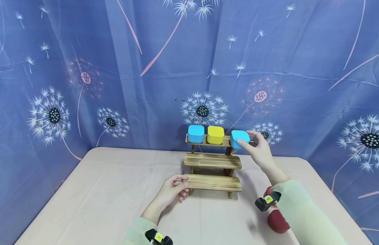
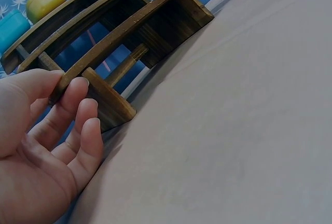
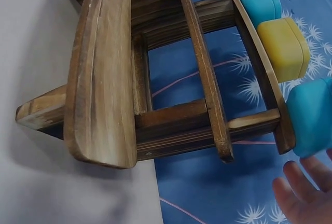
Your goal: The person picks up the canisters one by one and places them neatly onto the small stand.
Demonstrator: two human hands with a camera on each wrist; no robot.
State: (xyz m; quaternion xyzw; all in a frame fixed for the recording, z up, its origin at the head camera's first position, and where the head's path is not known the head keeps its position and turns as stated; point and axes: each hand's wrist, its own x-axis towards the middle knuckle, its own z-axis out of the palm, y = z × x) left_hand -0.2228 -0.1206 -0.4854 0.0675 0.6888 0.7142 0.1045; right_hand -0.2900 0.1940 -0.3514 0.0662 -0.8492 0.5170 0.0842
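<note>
The head view looks down over the tabletop (image 1: 109,190); both wrist views sit close, low, sharing the wooden step shelf (image 1: 212,161) from opposite ends.

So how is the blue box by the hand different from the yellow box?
The blue box by the hand is light blue; the yellow box is yellow. The blue one is at the right end of the top shelf, jutting past its edge, while the yellow one sits in the middle, fully on it. The right hand holds the blue box; nothing touches the yellow one. Both are small, squarish boxes with rounded corners.
</note>
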